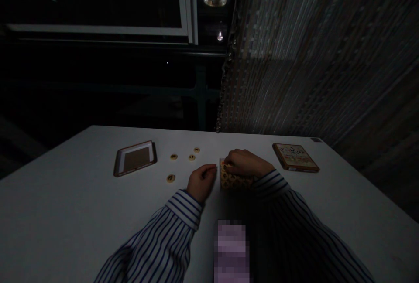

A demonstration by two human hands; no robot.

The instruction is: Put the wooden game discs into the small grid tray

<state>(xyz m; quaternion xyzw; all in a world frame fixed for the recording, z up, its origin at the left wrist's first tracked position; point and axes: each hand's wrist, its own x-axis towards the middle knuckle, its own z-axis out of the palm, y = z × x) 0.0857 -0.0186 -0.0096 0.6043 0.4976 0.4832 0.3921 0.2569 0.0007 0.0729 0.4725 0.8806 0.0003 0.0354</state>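
A small box of round game pieces (233, 182), pale wooden discs with dark markings packed close together, lies near the middle of the white table. My right hand (247, 163) reaches over it from the right, fingers curled down among the discs; its fingertips and anything in them are hidden. My left hand (200, 183) is at the box's left edge, thumb and fingers drawn together, and what they pinch, if anything, is too dark to tell. To the left lie several loose discs, among them a front disc (170, 178) and a back disc (196, 149).
An open shallow tray or lid (152, 154) with a brown rim lies at the table's left. A flat box with a printed cover (296, 156) is on the right. Beyond the white table (98, 213) hang a string curtain (278, 56) and a dark window. The room is dim.
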